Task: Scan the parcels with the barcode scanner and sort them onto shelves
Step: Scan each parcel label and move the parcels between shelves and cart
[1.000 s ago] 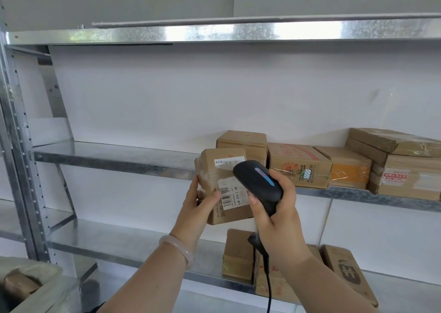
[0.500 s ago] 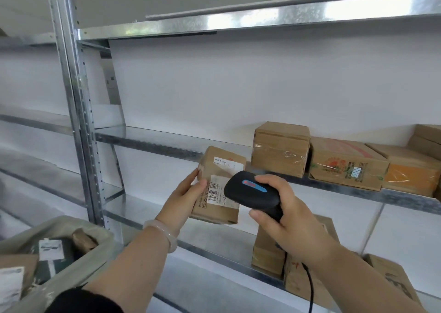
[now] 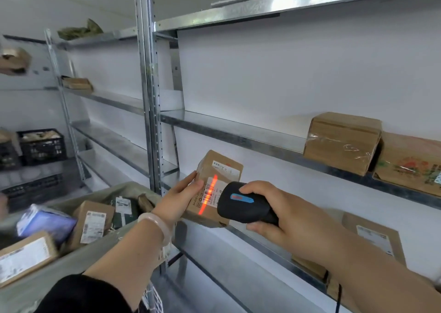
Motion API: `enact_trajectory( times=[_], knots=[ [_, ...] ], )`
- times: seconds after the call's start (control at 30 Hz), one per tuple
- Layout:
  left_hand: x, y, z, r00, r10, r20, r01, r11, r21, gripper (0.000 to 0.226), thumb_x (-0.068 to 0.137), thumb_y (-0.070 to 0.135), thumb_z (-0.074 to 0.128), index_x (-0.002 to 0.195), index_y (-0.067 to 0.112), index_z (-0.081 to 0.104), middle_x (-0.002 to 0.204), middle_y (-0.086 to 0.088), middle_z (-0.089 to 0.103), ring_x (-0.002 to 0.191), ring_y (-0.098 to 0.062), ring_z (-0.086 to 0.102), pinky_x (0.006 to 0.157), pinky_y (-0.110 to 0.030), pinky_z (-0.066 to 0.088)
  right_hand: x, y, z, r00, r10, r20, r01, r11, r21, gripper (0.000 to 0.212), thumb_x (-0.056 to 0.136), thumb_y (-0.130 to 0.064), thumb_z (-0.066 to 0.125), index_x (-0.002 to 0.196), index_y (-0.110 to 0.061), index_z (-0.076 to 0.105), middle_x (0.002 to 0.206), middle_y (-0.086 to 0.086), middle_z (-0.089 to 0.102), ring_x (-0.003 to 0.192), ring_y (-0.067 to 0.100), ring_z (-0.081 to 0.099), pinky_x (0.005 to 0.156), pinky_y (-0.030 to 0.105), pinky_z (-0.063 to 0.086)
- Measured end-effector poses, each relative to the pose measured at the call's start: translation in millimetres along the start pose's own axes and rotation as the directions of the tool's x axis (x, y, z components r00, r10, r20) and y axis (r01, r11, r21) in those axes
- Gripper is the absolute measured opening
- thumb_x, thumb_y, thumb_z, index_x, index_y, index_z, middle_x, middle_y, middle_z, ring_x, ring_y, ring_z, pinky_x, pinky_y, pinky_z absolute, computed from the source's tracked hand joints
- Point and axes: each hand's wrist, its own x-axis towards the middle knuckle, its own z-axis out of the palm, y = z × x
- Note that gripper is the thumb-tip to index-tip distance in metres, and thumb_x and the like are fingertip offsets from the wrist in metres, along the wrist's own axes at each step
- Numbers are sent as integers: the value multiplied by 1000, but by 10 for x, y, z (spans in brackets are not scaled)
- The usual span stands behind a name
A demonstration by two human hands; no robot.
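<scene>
**Parcel under the scanner's red line**

Head view: The left hand (image 3: pixel 181 200) holds a small brown parcel (image 3: pixel 222 169) up in front of the shelves, tilted a little. Its thumb lies on the front face just beside the label (image 3: pixel 216 191), and the other fingers wrap round the left edge and go behind the box, so the hand pinches the parcel between thumb and fingers. A pale bracelet (image 3: pixel 157 222) sits on that wrist.

The right hand (image 3: pixel 286 215) grips a black scanner (image 3: pixel 243 204). Its fingers are curled over the top of the handle and the thumb is tucked underneath. The scanner's head is just beside the parcel's right side and points at the label, where a bright red line (image 3: pixel 208 194) runs across the barcode. A black cable (image 3: pixel 337 298) hangs below the right forearm.

The parcel is in the air, in front of the gap between the middle shelf (image 3: pixel 238 131) and the lower shelf (image 3: pixel 238 255), near the steel post (image 3: pixel 149 98).

On the middle shelf, to the right, a plain taped box (image 3: pixel 341 143) stands touching a printed box (image 3: pixel 410 164). Another box with a white label (image 3: pixel 377 236) leans on the lower shelf behind the right wrist.

At lower left a grey bin (image 3: pixel 114 241) holds several more parcels, blurred. Further left a black crate (image 3: pixel 43 145) stands by a second rack.
</scene>
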Motion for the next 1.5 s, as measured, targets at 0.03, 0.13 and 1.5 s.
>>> enact_trajectory(
  times=[0.03, 0.13, 1.5],
  knots=[
    [-42, -11, -41, 1000, -6, -16, 6, 1000, -9, 38, 89, 50, 61, 126, 48, 52, 108, 5, 74, 105, -21, 68, 106, -48, 45, 24, -17, 2, 1000, -8, 12, 8, 1000, 1, 55, 88, -50, 60, 119, -60, 15, 116, -29, 45, 96, 1, 53, 75, 12, 43],
    [-103, -105, -192, 998, -25, -51, 23, 999, -32, 42, 88, 50, 63, 128, 46, 51, 110, 4, 74, 106, -21, 68, 106, -47, 45, 110, -49, 53, 998, -38, 46, 38, 999, 11, 54, 88, -50, 60, 119, -59, 16, 116, -27, 48, 95, 2, 53, 77, 15, 45],
    [1677, -1160, -3394, 898, -241, -369, 120, 939, -322, 56, 91, 40, 66, 140, 39, 40, 120, 4, 64, 109, -17, 62, 102, -50, 50, 4218, -749, 3465, 966, 259, -21, -191, 761, 619, 53, 90, -36, 63, 129, -49, 30, 119, -15, 52, 100, 6, 60, 83, 26, 56]
  ],
)
